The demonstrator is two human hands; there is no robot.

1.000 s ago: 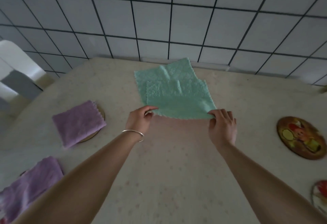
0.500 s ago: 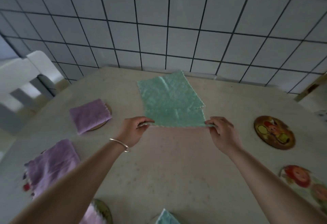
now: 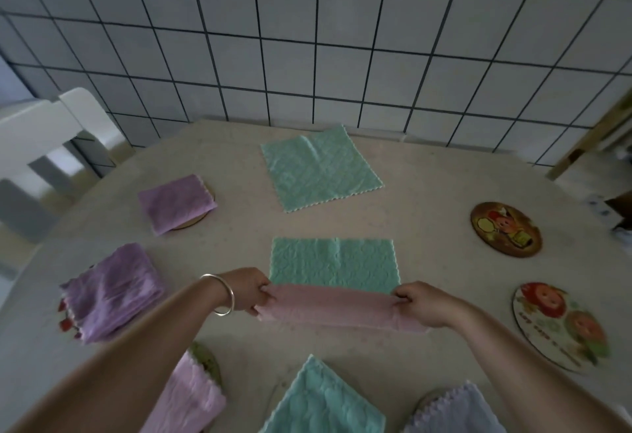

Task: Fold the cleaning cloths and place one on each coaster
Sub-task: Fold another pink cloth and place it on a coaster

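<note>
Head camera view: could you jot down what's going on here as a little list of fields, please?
setting: table against a tiled wall
left hand: gripping the near left corner of the green cloth
right hand: gripping its near right corner
cloth being handled: near edge lifted, pink underside showing
spare green cloth: lying flat farther back
folded purple cloth: on a coaster
bare coasters: far one, near one, both on the right

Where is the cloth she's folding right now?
In the head view, the green cloth lies at the table's centre, its near edge pinched by the left hand and right hand, just in front of a second flat green cloth.
</note>
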